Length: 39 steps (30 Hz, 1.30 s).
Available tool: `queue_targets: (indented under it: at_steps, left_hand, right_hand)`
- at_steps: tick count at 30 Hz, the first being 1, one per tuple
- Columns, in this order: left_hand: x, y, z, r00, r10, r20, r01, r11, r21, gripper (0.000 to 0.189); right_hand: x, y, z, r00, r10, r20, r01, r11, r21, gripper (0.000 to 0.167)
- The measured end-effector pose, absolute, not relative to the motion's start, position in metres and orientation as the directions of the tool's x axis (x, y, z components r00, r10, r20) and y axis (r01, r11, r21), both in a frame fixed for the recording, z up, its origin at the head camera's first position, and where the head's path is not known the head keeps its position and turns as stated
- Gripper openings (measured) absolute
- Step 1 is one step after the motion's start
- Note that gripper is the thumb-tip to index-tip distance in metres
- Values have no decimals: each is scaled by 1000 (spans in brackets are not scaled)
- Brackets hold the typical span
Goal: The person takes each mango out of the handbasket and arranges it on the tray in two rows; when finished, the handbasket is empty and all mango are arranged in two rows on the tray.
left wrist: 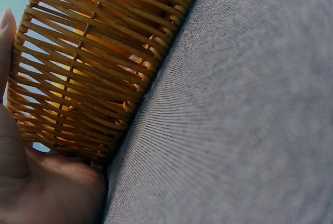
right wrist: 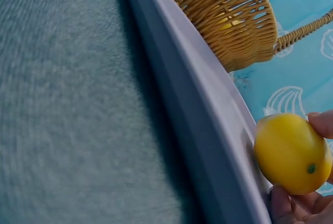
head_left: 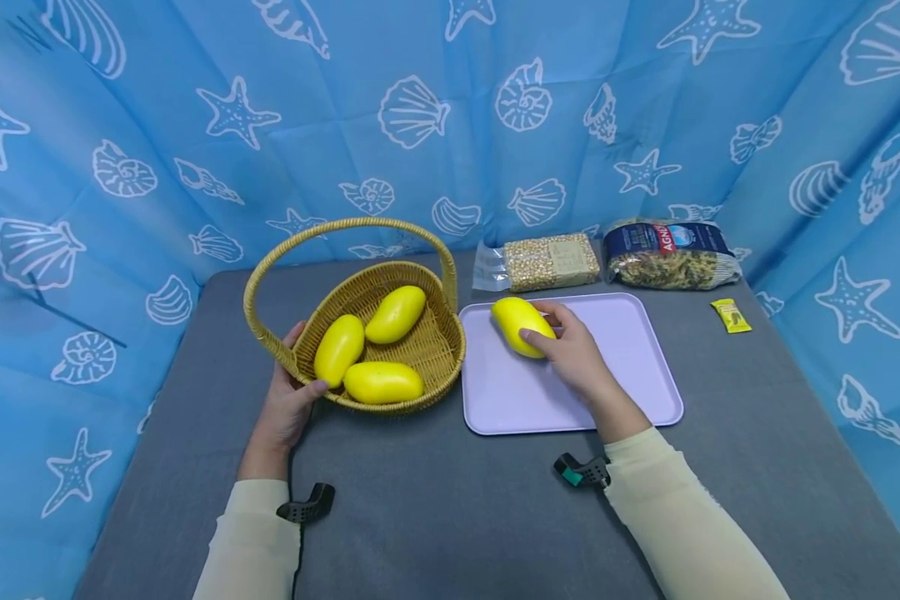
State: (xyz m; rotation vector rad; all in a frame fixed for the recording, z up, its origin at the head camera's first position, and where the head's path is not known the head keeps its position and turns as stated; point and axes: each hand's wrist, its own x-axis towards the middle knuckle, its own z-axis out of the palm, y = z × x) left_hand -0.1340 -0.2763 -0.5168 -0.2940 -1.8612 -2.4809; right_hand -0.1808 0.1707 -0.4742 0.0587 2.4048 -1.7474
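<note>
A wicker basket (head_left: pixel 442 367) with a tall looped handle stands on the left part of the table, with three yellow mangoes (head_left: pixel 384 382) inside. My left hand (head_left: pixel 288 404) grips its left side, thumb over the rim and fingers around the outer wall. In the left wrist view the woven wall (left wrist: pixel 78 63) rises beside the thumb and palm. My right hand (head_left: pixel 573 350) holds another yellow mango (head_left: pixel 521 325) between thumb and fingers, over the left back part of a pale purple tray (head_left: pixel 622 400). In the right wrist view this mango (right wrist: pixel 291 154) is close over the tray surface.
Behind the tray lie a clear pack of corn kernels (head_left: pixel 551 262) and a dark-labelled bag (head_left: pixel 671 257). A small yellow packet (head_left: pixel 731 316) sits right of the tray. A blue shell-print curtain (head_left: pixel 487 150) surrounds the grey table (head_left: pixel 450 517) at the back and sides.
</note>
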Motion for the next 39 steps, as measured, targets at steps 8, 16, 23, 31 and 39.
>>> queue_targets:
  at_steps: [8,16,23,31,39]
  left_hand:
    - [-134,-276,-517,-982,92,165,134,-281,950,97]
    - [-134,-277,-517,-981,106,163,129,-269,954,96]
    - [-135,-278,-518,-979,110,169,133,-278,951,95]
    - [-135,-278,-518,-981,105,163,128,-280,951,96]
    - [-135,-278,-518,-982,99,159,126,-282,951,96]
  right_hand:
    - [-180,169,-475,-989,-59,-138,104,387,-916,68]
    - [-182,171,-473,-986,-107,-127,52,526,-849,92]
    - [-181,168,-475,-989,-118,-94,10,569,-822,88]
    - [-180,167,-474,-993,-112,-26,-46,591,-805,81]
    - [-179,165,-476,-995,-100,-12,-58,668,-742,82]
